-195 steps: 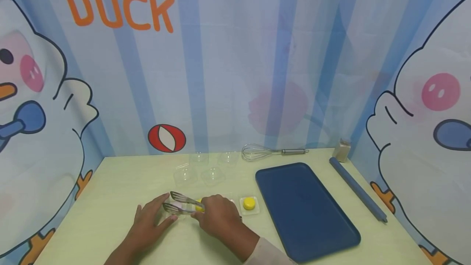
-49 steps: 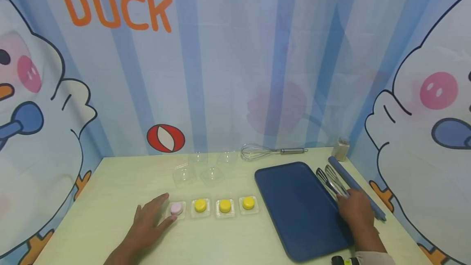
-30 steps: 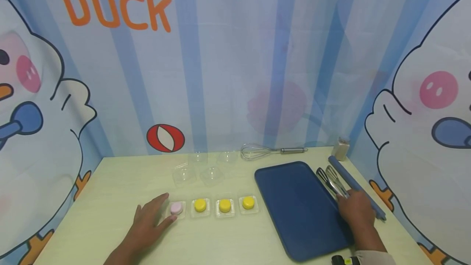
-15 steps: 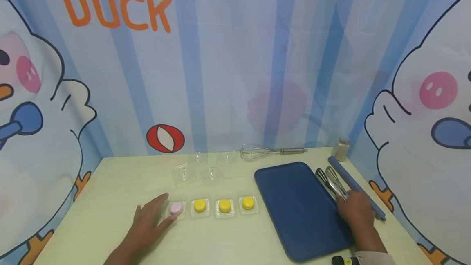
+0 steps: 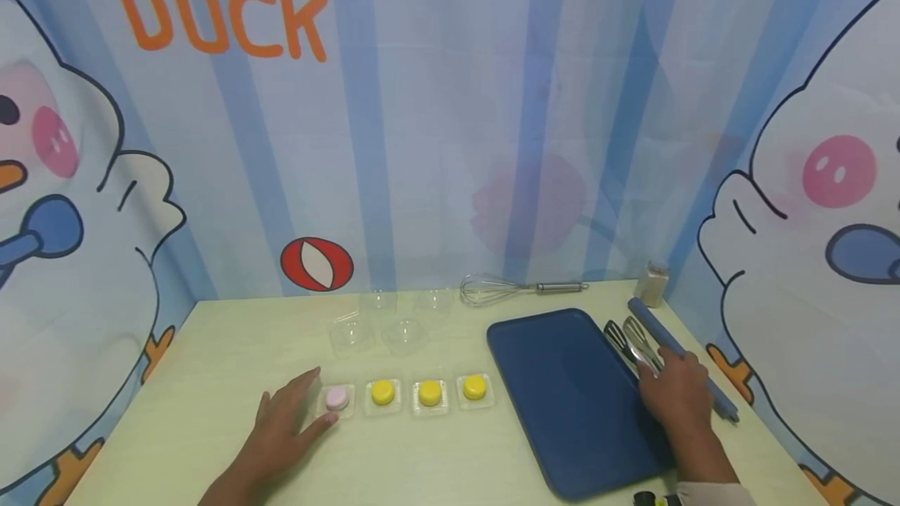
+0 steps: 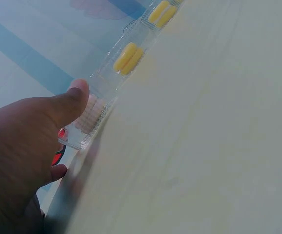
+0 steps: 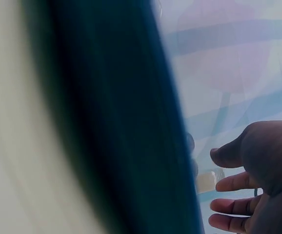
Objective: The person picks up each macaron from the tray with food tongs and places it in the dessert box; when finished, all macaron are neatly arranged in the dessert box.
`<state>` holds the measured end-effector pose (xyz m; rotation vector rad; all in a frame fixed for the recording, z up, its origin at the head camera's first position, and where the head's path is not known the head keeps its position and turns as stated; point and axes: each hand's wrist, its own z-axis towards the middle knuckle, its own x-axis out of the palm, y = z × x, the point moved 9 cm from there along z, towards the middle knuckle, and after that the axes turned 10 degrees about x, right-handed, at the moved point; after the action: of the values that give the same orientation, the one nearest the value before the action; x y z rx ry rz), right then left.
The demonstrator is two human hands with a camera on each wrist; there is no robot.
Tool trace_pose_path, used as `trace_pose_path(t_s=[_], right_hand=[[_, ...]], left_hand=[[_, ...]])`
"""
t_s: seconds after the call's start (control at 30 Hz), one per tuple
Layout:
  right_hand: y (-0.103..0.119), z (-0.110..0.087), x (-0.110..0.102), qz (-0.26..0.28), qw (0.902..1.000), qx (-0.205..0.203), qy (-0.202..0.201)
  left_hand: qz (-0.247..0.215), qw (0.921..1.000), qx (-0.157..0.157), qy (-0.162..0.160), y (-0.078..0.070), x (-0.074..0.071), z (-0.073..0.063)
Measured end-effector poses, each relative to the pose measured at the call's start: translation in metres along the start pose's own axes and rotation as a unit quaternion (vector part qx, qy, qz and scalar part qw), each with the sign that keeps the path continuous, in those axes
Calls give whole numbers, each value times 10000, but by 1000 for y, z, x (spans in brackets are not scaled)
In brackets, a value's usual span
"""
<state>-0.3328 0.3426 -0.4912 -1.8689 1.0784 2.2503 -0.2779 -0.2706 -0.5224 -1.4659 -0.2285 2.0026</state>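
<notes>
In the head view my left hand [image 5: 281, 424] lies on the table, fingers spread and fairly straight, thumb and index finger at the near and far sides of a clear plastic case holding a pink macaron [image 5: 337, 397]. The left wrist view shows the thumb [image 6: 77, 95] beside that case. Yellow macarons [image 5: 383, 392] sit in clear cases in a row to its right. My right hand [image 5: 678, 397] is over the handle end of slotted metal tongs [image 5: 636, 346], right of the blue tray [image 5: 576, 404]. In the right wrist view its thumb and fingers stand apart with nothing between them.
Clear domed lids [image 5: 351, 332] stand behind the macarons. A whisk [image 5: 520, 289] lies at the back edge. A blue-grey rod [image 5: 685, 361] runs along the right side, near a small pale box [image 5: 652, 285]. A dark object shows by the right sleeve [image 5: 710, 493].
The tongs went from over the pink macaron to the tray's right side, with the macaron left in its case. Just now my right fingers have loosened and come off the tongs. The left hand stays.
</notes>
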Motion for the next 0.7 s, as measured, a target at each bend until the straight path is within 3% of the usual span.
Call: trace_pose_path(t_s=[0.1,0.37,0.7], right_hand=[[7,-3,-3,133,9995,-247,-114],[33,-9,3,294,9971,-684,128],[64,-21,7,263,9911,-1302,-58]], left_hand=[[-86,10000,-36,23,-1,-1,2],[-392,9980,-390,294,4,-1,10],[-50,9999,-96,-37,-15,-8,24]])
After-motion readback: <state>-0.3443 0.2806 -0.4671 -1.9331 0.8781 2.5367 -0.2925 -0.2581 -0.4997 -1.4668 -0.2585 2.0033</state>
